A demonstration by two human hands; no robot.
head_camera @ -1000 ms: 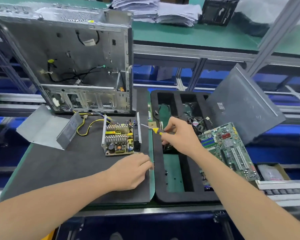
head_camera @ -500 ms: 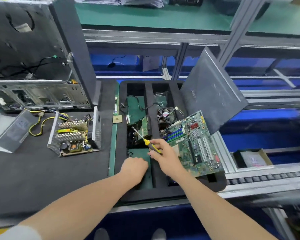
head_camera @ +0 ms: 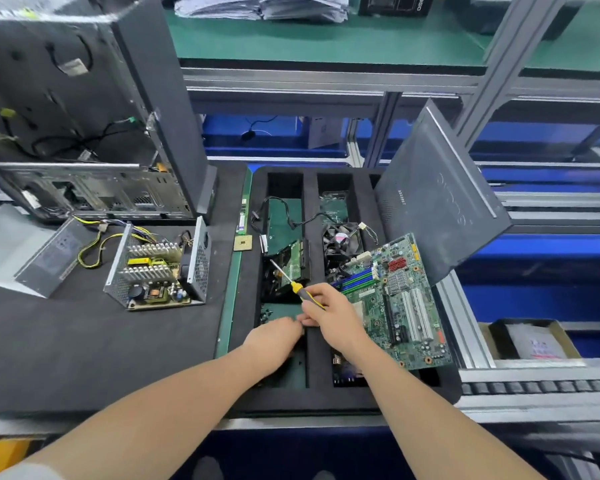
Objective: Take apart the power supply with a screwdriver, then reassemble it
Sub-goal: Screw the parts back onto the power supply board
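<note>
Busy at the near slot of the black tray, likely with screws. Gripping the screwdriver in the right hand. Left hand curled low beside it, cannot tell whether holding anything. With the power supply lying open, far left on the mat. Next, needs a careful pinch on one tiny screw.

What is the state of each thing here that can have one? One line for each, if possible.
power supply: open, cover off, board exposed
cover: removed, lying left of the power supply
computer case: standing, side open
screwdriver: gripped by right hand, tip pointing away
left hand: fingers in a foam tray compartment, grip unclear
motherboard: out of the case, lying tilted on the tray
</note>
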